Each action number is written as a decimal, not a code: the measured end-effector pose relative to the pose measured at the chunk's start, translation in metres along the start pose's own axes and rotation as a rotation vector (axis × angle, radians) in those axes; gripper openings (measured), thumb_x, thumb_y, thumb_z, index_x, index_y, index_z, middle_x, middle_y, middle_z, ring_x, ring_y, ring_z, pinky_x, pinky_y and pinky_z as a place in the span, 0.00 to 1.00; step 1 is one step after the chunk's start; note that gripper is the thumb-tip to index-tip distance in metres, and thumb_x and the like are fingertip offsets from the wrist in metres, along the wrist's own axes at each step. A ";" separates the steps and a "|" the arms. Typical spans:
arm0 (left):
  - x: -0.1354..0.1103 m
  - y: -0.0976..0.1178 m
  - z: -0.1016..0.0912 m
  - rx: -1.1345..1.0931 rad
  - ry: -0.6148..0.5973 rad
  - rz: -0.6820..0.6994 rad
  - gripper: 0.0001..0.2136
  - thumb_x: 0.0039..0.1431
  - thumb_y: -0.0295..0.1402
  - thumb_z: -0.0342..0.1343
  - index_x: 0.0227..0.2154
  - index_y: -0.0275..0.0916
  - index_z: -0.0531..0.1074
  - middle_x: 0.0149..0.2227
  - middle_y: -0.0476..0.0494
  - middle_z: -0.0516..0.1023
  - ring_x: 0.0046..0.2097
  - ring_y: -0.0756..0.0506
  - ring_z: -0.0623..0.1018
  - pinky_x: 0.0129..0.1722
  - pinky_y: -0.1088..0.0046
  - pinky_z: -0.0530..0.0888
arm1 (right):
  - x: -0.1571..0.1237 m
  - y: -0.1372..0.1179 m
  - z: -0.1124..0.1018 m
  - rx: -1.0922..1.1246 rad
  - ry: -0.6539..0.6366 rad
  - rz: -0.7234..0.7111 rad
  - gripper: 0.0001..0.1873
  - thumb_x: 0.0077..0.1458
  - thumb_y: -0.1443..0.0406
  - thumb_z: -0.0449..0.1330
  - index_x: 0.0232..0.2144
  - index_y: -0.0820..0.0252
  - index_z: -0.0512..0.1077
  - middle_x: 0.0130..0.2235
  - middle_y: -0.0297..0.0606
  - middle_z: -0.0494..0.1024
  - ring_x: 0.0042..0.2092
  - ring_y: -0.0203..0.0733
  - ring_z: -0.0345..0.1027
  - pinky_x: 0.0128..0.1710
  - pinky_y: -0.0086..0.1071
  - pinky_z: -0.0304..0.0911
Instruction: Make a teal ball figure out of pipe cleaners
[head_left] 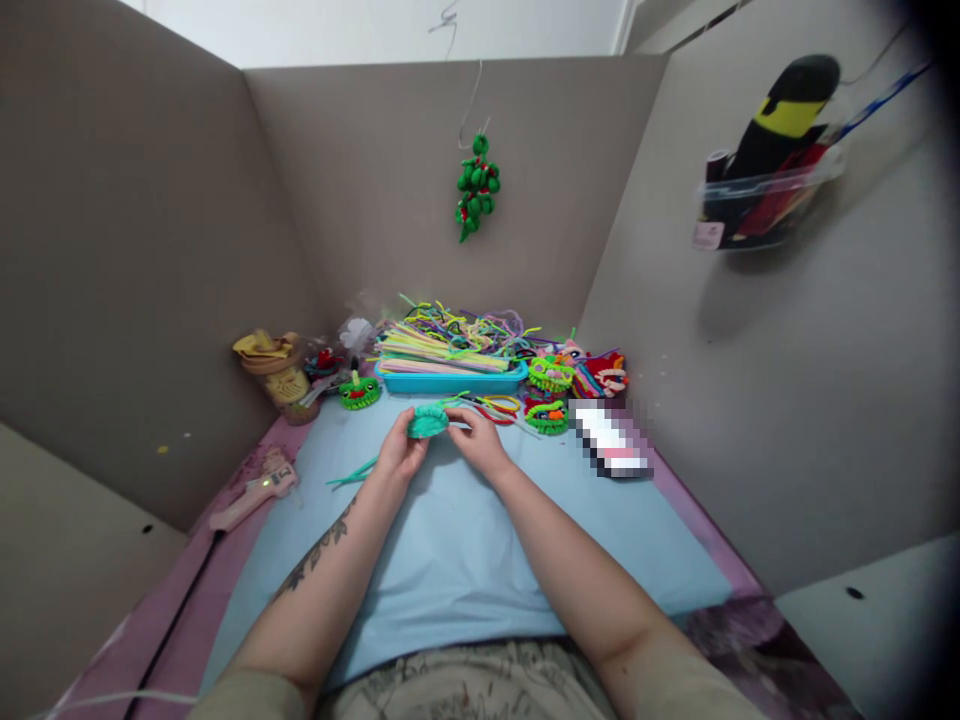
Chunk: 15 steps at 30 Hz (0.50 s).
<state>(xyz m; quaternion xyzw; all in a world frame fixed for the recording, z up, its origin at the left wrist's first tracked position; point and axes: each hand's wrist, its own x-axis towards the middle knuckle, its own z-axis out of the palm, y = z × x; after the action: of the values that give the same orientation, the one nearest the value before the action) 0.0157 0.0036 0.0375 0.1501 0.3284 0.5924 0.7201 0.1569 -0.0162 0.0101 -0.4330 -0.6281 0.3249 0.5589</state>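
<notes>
Above the light blue sheet (450, 560), both hands meet at a rounded teal piece (428, 421) that looks made of fuzzy pipe cleaners. My left hand (403, 447) is closed around its left side. At its right edge, the fingers of my right hand (480, 441) pinch it, and the fingertips are partly hidden. Teal pipe cleaners (352, 474) lie on the sheet just left of my left hand. Behind the hands are red and yellow loops (504, 406), perhaps tool handles; I cannot tell which tool.
A blue tray (450, 382) heaped with pipe cleaners (442, 350) stands at the back. Beside it sit a green figure (360, 391) and several colourful ones (550, 374). A corded pink glue gun (259, 492) lies left, near a cup (281, 375). A blurred-out phone-like device (611, 440) lies right.
</notes>
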 end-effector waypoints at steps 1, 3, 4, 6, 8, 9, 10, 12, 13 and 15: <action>0.000 0.000 0.000 -0.001 -0.003 -0.007 0.04 0.55 0.25 0.52 0.27 0.34 0.69 0.24 0.47 0.76 0.27 0.53 0.76 0.31 0.81 0.76 | 0.000 0.000 0.000 0.003 0.003 0.002 0.15 0.48 0.68 0.56 0.40 0.57 0.72 0.43 0.39 0.76 0.45 0.41 0.71 0.42 0.35 0.70; -0.001 -0.002 0.000 0.009 -0.001 -0.018 0.04 0.55 0.26 0.52 0.27 0.34 0.69 0.24 0.47 0.76 0.27 0.53 0.76 0.31 0.81 0.75 | 0.001 -0.001 -0.001 0.002 0.022 0.006 0.14 0.47 0.69 0.55 0.38 0.58 0.72 0.41 0.39 0.77 0.44 0.41 0.71 0.42 0.35 0.69; -0.001 -0.003 0.000 0.021 -0.002 -0.020 0.04 0.55 0.26 0.52 0.27 0.34 0.69 0.25 0.47 0.76 0.27 0.53 0.76 0.31 0.81 0.75 | 0.001 -0.001 -0.001 -0.003 0.039 0.006 0.13 0.46 0.70 0.54 0.36 0.58 0.72 0.39 0.38 0.77 0.43 0.41 0.71 0.41 0.35 0.69; -0.002 -0.005 0.000 0.052 -0.016 -0.017 0.02 0.54 0.27 0.54 0.27 0.34 0.69 0.25 0.47 0.76 0.27 0.53 0.76 0.31 0.80 0.75 | 0.002 -0.002 -0.002 -0.014 0.069 0.003 0.12 0.45 0.70 0.52 0.33 0.58 0.72 0.37 0.37 0.77 0.41 0.41 0.71 0.41 0.35 0.69; -0.002 -0.006 0.000 0.070 -0.032 -0.003 0.03 0.53 0.28 0.56 0.27 0.34 0.69 0.26 0.47 0.77 0.28 0.52 0.76 0.31 0.80 0.75 | 0.002 -0.004 -0.003 -0.012 0.080 0.000 0.12 0.45 0.71 0.52 0.32 0.59 0.71 0.36 0.38 0.77 0.41 0.41 0.71 0.41 0.35 0.69; -0.002 -0.007 0.000 0.066 -0.034 0.009 0.03 0.53 0.28 0.55 0.27 0.34 0.69 0.26 0.47 0.77 0.28 0.52 0.76 0.31 0.80 0.75 | 0.001 -0.005 -0.003 -0.006 0.075 -0.002 0.12 0.45 0.71 0.52 0.33 0.59 0.71 0.37 0.38 0.76 0.42 0.41 0.71 0.41 0.35 0.69; -0.002 -0.007 0.001 0.051 -0.027 0.021 0.03 0.54 0.28 0.55 0.27 0.35 0.69 0.25 0.47 0.76 0.27 0.53 0.76 0.31 0.80 0.75 | 0.001 -0.006 -0.003 0.001 0.064 -0.006 0.14 0.45 0.71 0.52 0.35 0.59 0.71 0.39 0.39 0.76 0.43 0.41 0.71 0.41 0.35 0.68; -0.003 -0.006 0.002 -0.003 -0.005 0.038 0.04 0.56 0.28 0.54 0.26 0.35 0.69 0.25 0.48 0.76 0.27 0.53 0.76 0.30 0.81 0.75 | -0.001 -0.007 -0.003 0.014 0.035 -0.022 0.16 0.45 0.71 0.53 0.38 0.59 0.71 0.42 0.40 0.76 0.44 0.41 0.70 0.42 0.35 0.68; -0.003 -0.006 0.002 -0.030 0.006 0.039 0.05 0.56 0.28 0.53 0.26 0.34 0.69 0.25 0.48 0.76 0.26 0.53 0.75 0.30 0.82 0.75 | -0.002 -0.007 -0.003 0.017 0.020 -0.029 0.16 0.46 0.70 0.54 0.40 0.59 0.71 0.43 0.40 0.76 0.45 0.41 0.70 0.42 0.35 0.69; -0.004 -0.005 0.004 -0.067 0.024 0.032 0.05 0.57 0.28 0.53 0.26 0.34 0.69 0.24 0.47 0.76 0.26 0.53 0.75 0.29 0.82 0.75 | -0.002 -0.007 -0.002 0.016 0.002 -0.037 0.16 0.46 0.68 0.56 0.41 0.59 0.71 0.44 0.41 0.76 0.45 0.42 0.70 0.42 0.35 0.69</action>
<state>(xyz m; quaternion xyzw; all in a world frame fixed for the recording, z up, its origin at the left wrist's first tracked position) 0.0214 -0.0007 0.0383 0.1240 0.3143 0.6165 0.7112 0.1579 -0.0214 0.0155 -0.4173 -0.6327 0.3191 0.5690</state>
